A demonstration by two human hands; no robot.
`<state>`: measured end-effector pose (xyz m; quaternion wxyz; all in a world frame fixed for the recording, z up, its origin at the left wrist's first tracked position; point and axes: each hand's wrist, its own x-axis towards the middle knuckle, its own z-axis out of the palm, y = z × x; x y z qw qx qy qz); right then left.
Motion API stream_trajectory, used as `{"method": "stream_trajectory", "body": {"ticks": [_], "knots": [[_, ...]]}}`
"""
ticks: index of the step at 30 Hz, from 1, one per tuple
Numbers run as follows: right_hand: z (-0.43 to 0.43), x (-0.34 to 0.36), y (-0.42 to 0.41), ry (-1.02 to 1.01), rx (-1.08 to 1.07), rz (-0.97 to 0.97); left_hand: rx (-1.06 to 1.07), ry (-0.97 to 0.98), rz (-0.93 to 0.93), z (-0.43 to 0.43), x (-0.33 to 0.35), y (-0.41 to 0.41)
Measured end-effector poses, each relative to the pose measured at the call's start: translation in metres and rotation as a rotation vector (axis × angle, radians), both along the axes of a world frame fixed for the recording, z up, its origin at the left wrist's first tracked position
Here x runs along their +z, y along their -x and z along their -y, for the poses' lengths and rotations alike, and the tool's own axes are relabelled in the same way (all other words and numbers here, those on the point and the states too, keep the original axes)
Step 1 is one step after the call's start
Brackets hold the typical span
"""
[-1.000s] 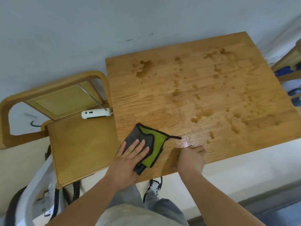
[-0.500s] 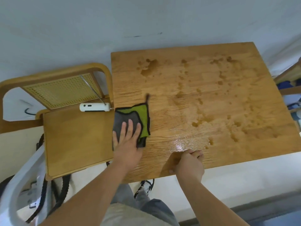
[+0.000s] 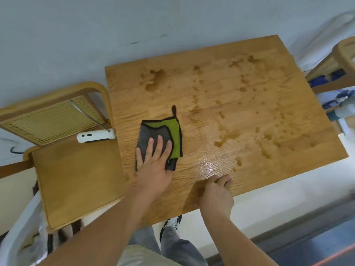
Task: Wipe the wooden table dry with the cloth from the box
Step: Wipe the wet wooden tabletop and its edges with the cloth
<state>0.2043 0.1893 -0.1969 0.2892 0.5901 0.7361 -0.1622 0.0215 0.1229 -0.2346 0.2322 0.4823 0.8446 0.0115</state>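
Note:
The wooden table (image 3: 259, 112) carries many dark water spots and a shiny wet patch (image 3: 209, 166) near its front edge. A folded grey and green cloth (image 3: 169, 129) with black trim lies on the table's left part. My left hand (image 3: 153, 166) presses flat on the cloth with straight fingers. At the front edge my right hand (image 3: 217, 194) rests on the table, fingers bent down with their tips on the wood, holding nothing.
A wooden chair (image 3: 76, 175) with a cane back stands against the table's left side, and a white device (image 3: 96, 136) with a thin metal rod lies on its seat. Another wooden chair (image 3: 338, 73) stands at the far right. A wall runs behind the table.
My left hand slid the cloth from the front edge up and left, then a little right toward the table's middle. The right hand stayed at the front edge.

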Motion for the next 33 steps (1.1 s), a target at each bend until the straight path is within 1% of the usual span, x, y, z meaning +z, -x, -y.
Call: {"method": "stream_trajectory", "body": {"ticks": [1, 2, 3, 4, 6, 7, 8, 9, 12, 13, 14, 15, 17, 19, 21, 22, 23, 24, 25, 26, 27, 28, 30, 31, 33], "knots": [[0.001, -0.001, -0.002, 0.006, 0.001, -0.012, -0.01, 0.007, 0.002, -0.001, 0.001, -0.018], [0.002, -0.002, -0.004, 0.006, 0.003, -0.03, -0.086, -0.005, 0.007, 0.002, 0.004, -0.031], [0.003, -0.002, -0.006, -0.001, -0.001, -0.056, -0.229, -0.026, 0.009, 0.008, 0.004, -0.036], [0.003, -0.004, -0.009, -0.01, -0.009, -0.083, -0.423, -0.05, 0.023, 0.013, 0.004, -0.032], [0.004, -0.004, -0.014, -0.005, -0.03, -0.136, -0.782, -0.066, 0.033, 0.01, 0.003, 0.0], [0.003, -0.003, -0.016, -0.001, -0.038, -0.155, -0.865, -0.069, 0.002, 0.003, 0.003, 0.018], [0.003, -0.002, -0.017, -0.002, -0.042, -0.174, -0.865, -0.042, -0.029, -0.008, 0.004, 0.031], [0.003, 0.0, -0.018, -0.007, -0.042, -0.188, -0.782, 0.01, -0.046, -0.02, 0.005, 0.038], [0.005, 0.003, -0.019, 0.001, -0.072, -0.203, -0.296, 0.079, 0.02, -0.042, 0.014, 0.016], [0.005, 0.003, -0.019, 0.005, -0.086, -0.202, -0.214, 0.077, 0.037, -0.04, 0.015, -0.002], [0.004, 0.003, -0.02, 0.002, -0.091, -0.206, -0.206, 0.072, 0.045, -0.031, 0.016, -0.02], [0.004, 0.003, -0.02, -0.006, -0.094, -0.221, -0.268, 0.06, 0.045, -0.018, 0.015, -0.035], [0.007, -0.001, -0.027, -0.015, -0.103, -0.273, -0.54, 0.011, 0.053, 0.017, 0.013, -0.049], [0.009, -0.009, -0.032, -0.066, -0.103, -0.329, -0.822, -0.012, 0.06, 0.039, 0.005, -0.032], [0.011, -0.012, -0.038, -0.109, -0.085, -0.392, -0.957, -0.043, 0.017, 0.035, 0.002, 0.004], [0.012, -0.013, -0.043, -0.089, -0.079, -0.412, -0.942, -0.033, -0.016, 0.028, 0.005, 0.018], [0.013, -0.013, -0.047, -0.046, -0.097, -0.44, -0.869, 0.013, -0.035, 0.022, 0.009, 0.027], [0.013, -0.009, -0.049, -0.005, -0.155, -0.489, -0.728, 0.06, -0.025, 0.019, 0.015, 0.03], [0.012, -0.002, -0.052, 0.011, -0.242, -0.553, -0.541, 0.08, 0.002, 0.017, 0.019, 0.026], [0.011, 0.004, -0.055, -0.008, -0.334, -0.624, -0.373, 0.08, 0.011, 0.015, 0.021, 0.016], [0.01, 0.013, -0.059, -0.045, -0.409, -0.688, -0.265, 0.075, -0.005, 0.013, 0.023, 0.0], [0.008, 0.022, -0.062, -0.076, -0.459, -0.725, -0.213, 0.077, -0.025, 0.01, 0.024, -0.018], [0.007, 0.036, -0.071, -0.095, -0.515, -0.746, -0.219, 0.087, -0.011, 0.007, 0.023, -0.058], [0.006, 0.041, -0.075, -0.096, -0.528, -0.749, -0.271, 0.086, 0.006, 0.009, 0.023, -0.078], [0.006, 0.045, -0.082, -0.112, -0.521, -0.744, -0.467, 0.07, 0.006, 0.017, 0.021, -0.109]]}}
